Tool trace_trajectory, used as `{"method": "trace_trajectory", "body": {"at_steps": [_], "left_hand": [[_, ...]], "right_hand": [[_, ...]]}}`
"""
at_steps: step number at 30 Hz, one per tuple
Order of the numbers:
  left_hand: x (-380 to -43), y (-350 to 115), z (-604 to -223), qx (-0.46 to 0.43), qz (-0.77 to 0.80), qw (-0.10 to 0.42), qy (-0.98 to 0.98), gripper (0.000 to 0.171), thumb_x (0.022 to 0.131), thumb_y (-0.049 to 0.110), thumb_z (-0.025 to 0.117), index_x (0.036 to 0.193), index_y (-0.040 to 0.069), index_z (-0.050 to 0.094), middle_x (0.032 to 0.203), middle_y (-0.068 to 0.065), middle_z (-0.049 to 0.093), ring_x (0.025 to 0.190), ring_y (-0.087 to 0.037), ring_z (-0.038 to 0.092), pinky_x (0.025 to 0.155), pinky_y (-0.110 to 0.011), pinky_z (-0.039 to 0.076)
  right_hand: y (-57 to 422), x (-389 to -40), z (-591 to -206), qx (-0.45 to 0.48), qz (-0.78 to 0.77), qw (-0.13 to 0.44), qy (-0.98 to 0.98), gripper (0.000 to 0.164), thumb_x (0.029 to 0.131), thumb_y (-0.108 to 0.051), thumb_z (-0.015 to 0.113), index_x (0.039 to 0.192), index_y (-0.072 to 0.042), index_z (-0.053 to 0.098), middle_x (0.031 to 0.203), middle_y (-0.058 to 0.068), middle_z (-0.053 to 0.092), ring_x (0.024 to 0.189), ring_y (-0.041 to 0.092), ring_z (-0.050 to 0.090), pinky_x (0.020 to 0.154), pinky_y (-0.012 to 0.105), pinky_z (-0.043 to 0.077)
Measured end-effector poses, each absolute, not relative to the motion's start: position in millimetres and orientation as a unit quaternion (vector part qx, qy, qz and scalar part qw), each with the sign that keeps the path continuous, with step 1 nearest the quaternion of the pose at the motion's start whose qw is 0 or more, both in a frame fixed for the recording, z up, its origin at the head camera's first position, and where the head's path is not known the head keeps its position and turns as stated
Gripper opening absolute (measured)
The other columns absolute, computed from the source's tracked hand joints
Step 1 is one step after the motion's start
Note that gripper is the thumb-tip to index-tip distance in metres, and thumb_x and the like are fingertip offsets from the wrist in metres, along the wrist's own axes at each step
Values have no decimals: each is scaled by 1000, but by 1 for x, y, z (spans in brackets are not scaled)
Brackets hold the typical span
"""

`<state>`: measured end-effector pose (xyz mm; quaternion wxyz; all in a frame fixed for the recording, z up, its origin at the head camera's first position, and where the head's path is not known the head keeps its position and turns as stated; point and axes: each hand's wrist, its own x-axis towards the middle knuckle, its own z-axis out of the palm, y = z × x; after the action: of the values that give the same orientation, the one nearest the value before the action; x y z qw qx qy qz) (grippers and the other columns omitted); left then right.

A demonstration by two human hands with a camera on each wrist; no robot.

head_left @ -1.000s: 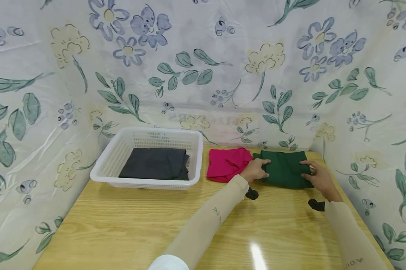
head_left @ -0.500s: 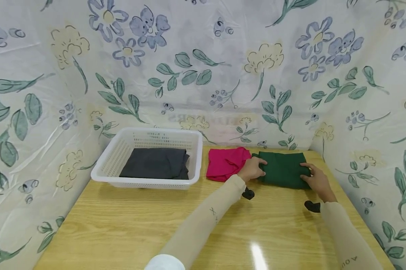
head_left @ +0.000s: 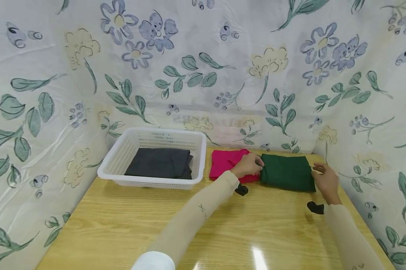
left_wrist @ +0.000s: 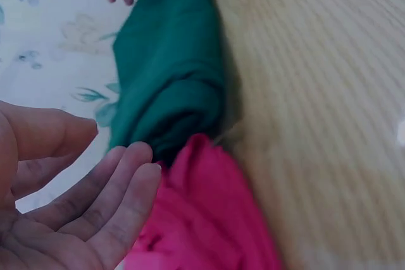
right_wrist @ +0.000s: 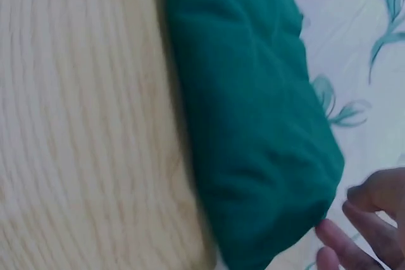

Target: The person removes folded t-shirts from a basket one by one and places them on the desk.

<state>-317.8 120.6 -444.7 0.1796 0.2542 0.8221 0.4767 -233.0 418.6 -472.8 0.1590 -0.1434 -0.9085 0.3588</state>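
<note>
In the head view a folded dark green cloth (head_left: pixel 287 172) lies flat at the back right of the table. My left hand (head_left: pixel 247 165) hovers over the pink cloth (head_left: pixel 220 165), its fingertips near the green cloth's left end. The left wrist view shows the left hand's fingers (left_wrist: pixel 126 213) loosely bent with nothing between them. At the green cloth's right end is my right hand (head_left: pixel 325 181), fingers relaxed. In the right wrist view its fingertips are right at the cloth's edge, gripping nothing. The left hand hides part of the pink cloth.
A white plastic basket (head_left: pixel 103 171) stands at the back left, with a folded dark grey cloth (head_left: pixel 159 163) inside. Floral sheeting (head_left: pixel 223 86) rises behind and on both sides of the wooden table (head_left: pixel 128 221).
Both hands have drawn off the green cloth, the left hand leftward over the pink one, the right hand slightly rightward. The head view has shifted a little.
</note>
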Motion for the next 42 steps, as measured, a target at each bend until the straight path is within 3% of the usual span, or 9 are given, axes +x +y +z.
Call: {"method": "trace_trajectory", "body": {"at_steps": [3,7,16,19,22,29,35,42], "left_hand": [[-321,110,-436,272,468,188,820,19,101,4,61,116,-4,71,93,-23,72,85,-36,70,79,-40,59],[-324,95,-425,284,469,191,814,22,103,5,60,120,-6,69,103,-28,70,93,-40,68,83,-47,58],[-320,53,-418,303,488,195,795,20,103,5,59,118,-3,69,119,-24,67,97,-44,68,84,-48,58],[-319,41,-415,302,492,199,792,22,102,4,58,121,-2,68,120,-28,66,99,-46,68,87,-50,57],[-321,28,-411,295,499,196,791,22,102,3,57,120,0,69,115,-22,68,98,-44,68,87,-49,57],[-327,0,-405,296,479,180,806,22,100,4,58,118,3,70,95,-9,71,89,-33,70,77,-35,59],[-330,-25,-404,298,479,179,806,19,102,10,60,117,2,70,99,-11,72,96,-43,69,86,-52,57],[-330,-53,-400,290,482,160,811,21,103,11,59,119,2,70,99,-12,72,97,-43,68,76,-34,59]], "right_hand": [[410,-234,-468,-161,378,168,-896,41,105,-16,56,143,1,57,134,23,64,116,40,64,71,16,47],[395,-236,-458,-118,390,173,-896,40,105,-16,58,142,0,57,134,23,64,117,43,62,68,9,42],[353,-239,-447,-58,389,170,-903,40,104,-23,63,138,-2,61,113,24,68,82,34,70,59,24,51],[343,-240,-445,-44,400,165,-901,40,104,-23,62,138,-2,60,113,23,67,83,33,70,61,24,52],[331,-245,-446,-21,407,163,-899,41,105,-24,61,140,-2,58,118,24,66,92,34,69,65,22,53],[301,-257,-447,19,416,150,-897,43,104,-25,64,140,-3,57,123,23,67,97,37,69,67,25,53],[279,-263,-442,50,416,132,-898,45,103,-23,67,142,-3,56,122,22,67,96,36,69,71,30,54],[252,-264,-432,88,458,114,-877,45,103,-21,66,143,-5,55,124,21,67,102,37,67,81,45,58]]}}
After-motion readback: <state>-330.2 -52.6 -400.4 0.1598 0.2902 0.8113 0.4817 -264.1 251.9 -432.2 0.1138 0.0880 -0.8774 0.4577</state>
